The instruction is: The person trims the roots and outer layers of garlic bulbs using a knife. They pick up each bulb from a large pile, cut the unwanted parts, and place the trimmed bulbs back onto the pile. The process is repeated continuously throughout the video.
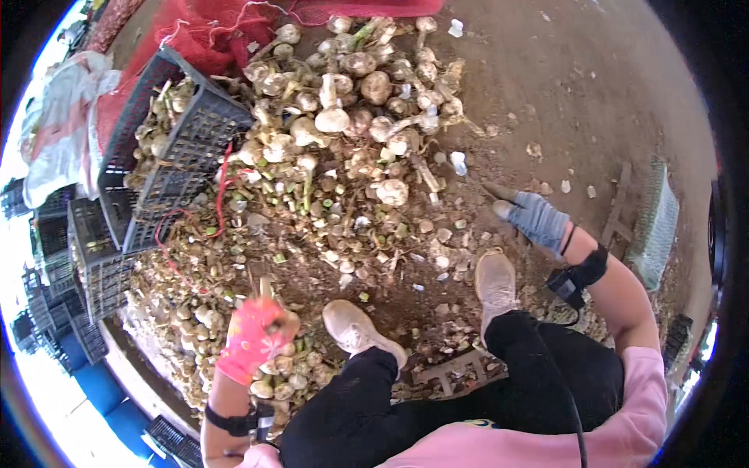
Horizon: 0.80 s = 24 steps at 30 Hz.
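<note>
My left hand (260, 336), in a red-pink flowered glove, is closed around what looks like a garlic bulb; a short pale stem (266, 288) sticks up past the fingers. Motion blurs this hand. My right hand (535, 219), in a grey-blue glove, grips a slim pointed metal tool (494, 188), perhaps shears, mostly hidden by the fingers. A heap of garlic bulbs with stems (357, 88) lies before me, with cut stem pieces and roots (351, 234) scattered nearer. Trimmed-looking garlic bulbs (292, 374) are piled under and beside my left hand.
A tilted black plastic crate (190, 152) holding garlic leans at the left, by another crate (105, 275). Red mesh (199, 35) lies behind the heap. My shoes (351, 327) stand among the scraps, near a low wooden frame (456, 374). A pale woven object (655, 222) is far right.
</note>
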Each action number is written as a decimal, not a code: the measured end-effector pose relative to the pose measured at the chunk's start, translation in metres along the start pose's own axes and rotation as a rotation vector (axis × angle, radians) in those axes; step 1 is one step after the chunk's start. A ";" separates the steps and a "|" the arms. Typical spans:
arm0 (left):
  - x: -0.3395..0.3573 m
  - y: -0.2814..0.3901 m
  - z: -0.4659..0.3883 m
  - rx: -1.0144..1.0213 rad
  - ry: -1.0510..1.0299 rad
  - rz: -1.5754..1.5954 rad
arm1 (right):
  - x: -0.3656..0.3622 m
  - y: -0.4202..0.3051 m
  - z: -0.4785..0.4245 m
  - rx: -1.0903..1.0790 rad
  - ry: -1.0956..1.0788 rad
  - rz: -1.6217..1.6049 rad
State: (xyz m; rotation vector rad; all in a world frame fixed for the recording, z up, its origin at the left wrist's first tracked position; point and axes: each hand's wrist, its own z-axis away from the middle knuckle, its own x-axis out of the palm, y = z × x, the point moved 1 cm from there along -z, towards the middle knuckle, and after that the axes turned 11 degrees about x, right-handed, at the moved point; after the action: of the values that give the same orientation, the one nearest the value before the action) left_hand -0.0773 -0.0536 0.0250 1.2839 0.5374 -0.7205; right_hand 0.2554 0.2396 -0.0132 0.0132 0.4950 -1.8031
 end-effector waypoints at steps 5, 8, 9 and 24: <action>0.007 -0.084 0.086 -0.164 -0.830 -0.201 | 0.011 0.027 -0.051 -0.210 0.077 -0.037; -0.013 -0.041 -0.040 -0.204 -0.079 -0.126 | 0.013 -0.013 -0.026 -0.258 -0.002 -0.091; -0.002 -0.048 -0.074 -0.184 0.088 -0.119 | 0.012 -0.014 -0.017 -0.207 -0.079 -0.228; 0.055 -0.075 -0.171 -0.305 0.282 0.469 | 0.018 -0.029 -0.002 -0.322 -0.043 -0.072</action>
State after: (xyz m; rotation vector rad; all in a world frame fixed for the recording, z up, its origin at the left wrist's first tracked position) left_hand -0.0902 0.0946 -0.1003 1.1677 0.5224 -0.0615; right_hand 0.2232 0.2295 -0.0102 -0.2684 0.7573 -1.7712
